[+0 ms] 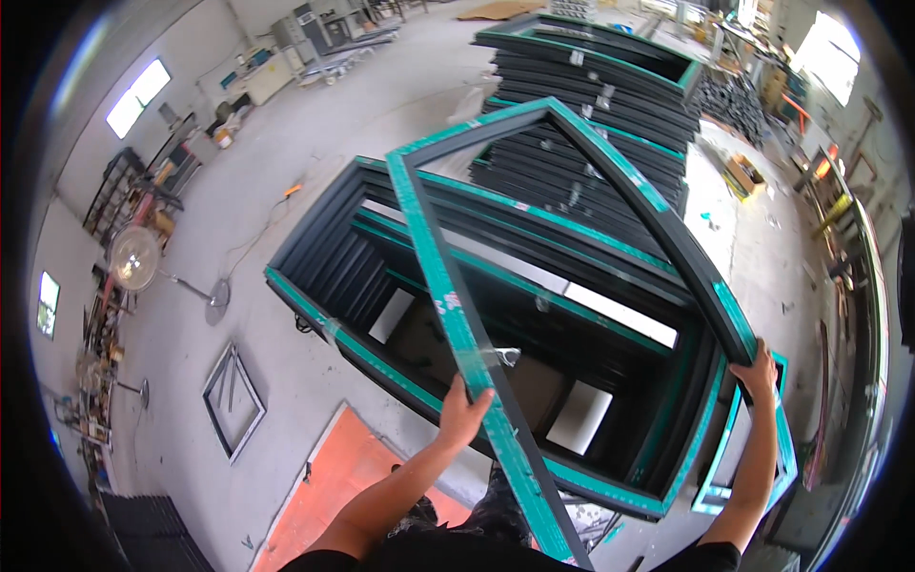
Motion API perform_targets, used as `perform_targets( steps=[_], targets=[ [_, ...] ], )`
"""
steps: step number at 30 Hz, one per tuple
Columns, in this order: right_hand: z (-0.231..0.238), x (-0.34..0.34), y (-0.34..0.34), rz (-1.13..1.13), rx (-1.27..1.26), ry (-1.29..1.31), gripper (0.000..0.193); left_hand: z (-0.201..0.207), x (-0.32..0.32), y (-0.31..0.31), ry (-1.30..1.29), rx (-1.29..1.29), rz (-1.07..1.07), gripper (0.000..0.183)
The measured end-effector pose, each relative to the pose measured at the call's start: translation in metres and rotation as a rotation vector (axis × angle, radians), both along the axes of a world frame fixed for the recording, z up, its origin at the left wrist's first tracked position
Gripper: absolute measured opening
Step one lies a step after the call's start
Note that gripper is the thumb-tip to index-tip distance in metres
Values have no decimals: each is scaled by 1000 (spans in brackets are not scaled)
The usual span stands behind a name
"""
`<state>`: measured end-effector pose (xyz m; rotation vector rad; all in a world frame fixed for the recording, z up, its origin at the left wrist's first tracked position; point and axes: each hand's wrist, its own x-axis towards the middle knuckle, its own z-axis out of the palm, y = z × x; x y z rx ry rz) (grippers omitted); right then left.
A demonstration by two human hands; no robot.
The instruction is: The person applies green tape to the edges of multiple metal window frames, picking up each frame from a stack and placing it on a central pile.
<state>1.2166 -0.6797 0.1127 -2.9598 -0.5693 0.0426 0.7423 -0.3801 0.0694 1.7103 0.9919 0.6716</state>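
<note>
A dark window frame [448, 300] faced with green protective film is held up at a slant in front of me. My left hand [463, 413] is closed around its near left bar. Farther right, my right hand [757, 372] grips the lower end of its right bar. Beneath it stands a stack of similar dark frames [372, 357] with green film along the top edges, open in the middle. A small silver metal handle or latch [507, 357] shows beside the held bar, close to my left hand.
Behind rises a taller stack of dark frames [534, 71]. An orange-red board [329, 486] lies on the floor at left, with a small grey frame [233, 402] beyond it. A standing fan [135, 257] is farther left. Another green-edged frame [786, 448] leans near my right arm.
</note>
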Motion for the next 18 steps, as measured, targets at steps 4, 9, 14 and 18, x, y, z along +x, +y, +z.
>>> perform_targets(
  steps=[4,9,14,18],
  targets=[
    [-7,-6,5,-50,-26,-102,83,2,2,4,-25,-116,81,37],
    [18,-15,16,-55,-108,57,84,-3,-14,11,35,-243,87,37],
    [59,-52,20,-32,-118,-57,73,-7,-33,30,-43,-402,61,39],
    [127,-97,28,-20,-82,-234,70,-7,-35,69,-203,-457,148,58]
  ],
)
